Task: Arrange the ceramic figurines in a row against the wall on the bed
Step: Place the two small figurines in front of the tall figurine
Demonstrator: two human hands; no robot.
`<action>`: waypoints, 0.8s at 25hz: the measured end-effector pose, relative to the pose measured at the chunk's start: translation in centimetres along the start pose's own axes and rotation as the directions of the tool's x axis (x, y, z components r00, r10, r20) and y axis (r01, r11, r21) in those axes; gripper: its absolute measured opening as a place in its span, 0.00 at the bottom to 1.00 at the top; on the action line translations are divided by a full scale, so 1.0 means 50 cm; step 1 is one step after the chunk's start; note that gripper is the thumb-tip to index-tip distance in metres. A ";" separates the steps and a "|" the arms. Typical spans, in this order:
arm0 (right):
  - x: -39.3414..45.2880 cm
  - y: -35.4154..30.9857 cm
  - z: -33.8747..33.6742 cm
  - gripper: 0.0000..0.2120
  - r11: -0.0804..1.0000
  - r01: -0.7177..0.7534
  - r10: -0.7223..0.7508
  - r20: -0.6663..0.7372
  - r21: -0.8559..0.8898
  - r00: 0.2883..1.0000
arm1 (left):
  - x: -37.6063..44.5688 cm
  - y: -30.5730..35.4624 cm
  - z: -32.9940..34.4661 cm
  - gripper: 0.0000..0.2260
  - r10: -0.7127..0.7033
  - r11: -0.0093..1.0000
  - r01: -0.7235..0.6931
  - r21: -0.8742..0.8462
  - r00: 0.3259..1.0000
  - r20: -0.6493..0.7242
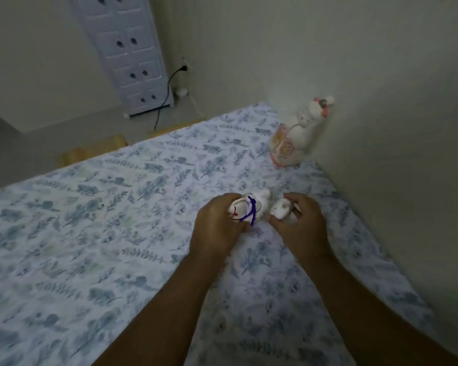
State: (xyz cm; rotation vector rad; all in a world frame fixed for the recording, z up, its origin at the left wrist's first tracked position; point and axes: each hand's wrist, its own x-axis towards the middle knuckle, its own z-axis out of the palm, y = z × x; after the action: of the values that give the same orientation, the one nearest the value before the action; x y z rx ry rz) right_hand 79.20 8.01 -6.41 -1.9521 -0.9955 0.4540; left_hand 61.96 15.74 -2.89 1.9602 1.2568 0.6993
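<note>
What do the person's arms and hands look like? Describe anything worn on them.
Both forearms are bare right down to the bottom edge of the picture: no sleeve shows. The left hand and the right hand wear no gloves. No watch, bracelet or ring can be made out at the wrists or fingers, though the picture is somewhat blurred, so small items could be missed.

A tall white figurine [299, 133] with pink flower markings and a pink base is stood upright on the leaf-patterned bed [90, 220], right beside the wall [381, 88], its head close to or touching it. Nearer the camera, a small white figurine [249, 210] tied with a purple cord is gripped in the left hand [217, 225]. Just beside it, another small white figurine [282, 208] with a grey patch is held in the right hand [299, 223], largely hidden by the fingers; both are blurred
</note>
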 end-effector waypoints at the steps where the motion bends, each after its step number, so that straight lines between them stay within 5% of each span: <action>1: 0.019 0.029 -0.026 0.27 1.000 -0.028 0.028 -0.029 -0.001 0.999 | 0.022 0.022 0.038 0.11 0.023 1.000 -0.022 -0.007 1.000 0.018; 9: 0.085 0.171 -0.114 0.29 0.982 -0.181 0.185 -0.067 0.055 0.980 | 0.136 0.115 0.241 0.14 0.090 0.994 -0.083 -0.074 0.991 0.097; 15: 0.081 0.187 -0.111 0.28 0.992 -0.118 0.122 -0.097 0.047 0.988 | 0.129 0.101 0.269 0.22 0.038 0.993 -0.025 -0.116 0.993 0.111; 20: 0.080 0.189 -0.100 0.25 0.998 -0.056 0.060 -0.145 0.031 0.988 | 0.136 0.117 0.264 0.14 0.063 0.997 -0.056 -0.060 0.990 0.128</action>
State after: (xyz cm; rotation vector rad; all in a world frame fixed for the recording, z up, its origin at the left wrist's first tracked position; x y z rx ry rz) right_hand 89.25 5.63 -11.25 -1.9637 -0.8380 0.3498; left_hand 77.58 16.82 -5.91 1.9704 1.0934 0.6192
